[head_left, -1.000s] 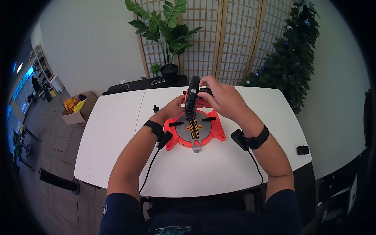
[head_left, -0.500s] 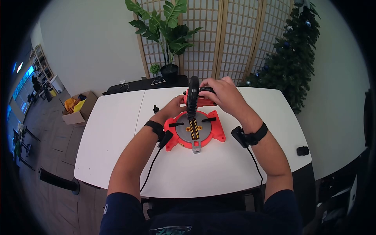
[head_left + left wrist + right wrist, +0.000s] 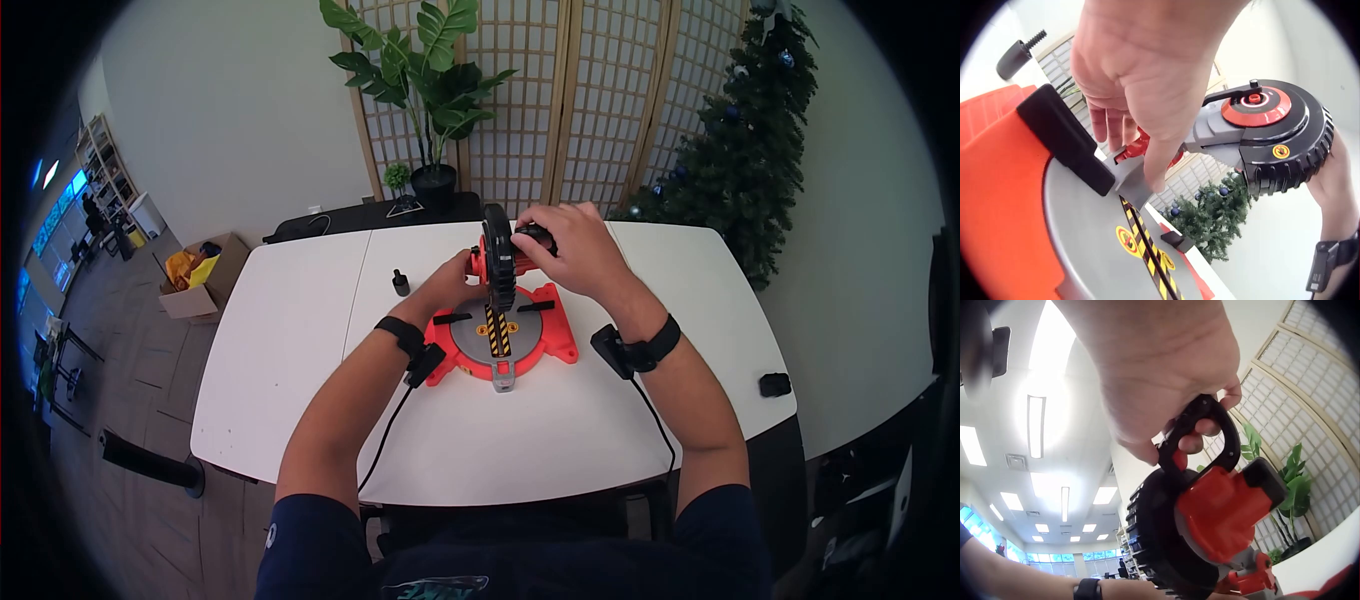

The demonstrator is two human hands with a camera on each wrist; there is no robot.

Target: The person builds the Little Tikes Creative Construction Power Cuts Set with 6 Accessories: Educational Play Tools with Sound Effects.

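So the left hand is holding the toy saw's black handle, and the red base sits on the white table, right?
Not quite: the right hand holds the black handle, its fingers curled around it, as the right wrist view shows. The red base does sit on the white table.

The white surface (image 3: 280,380) carries a red saw (image 3: 500,298) between its side edges, a threaded piece (image 3: 401,285) toward the far edge, and a black object (image 3: 774,385) near the right edge.
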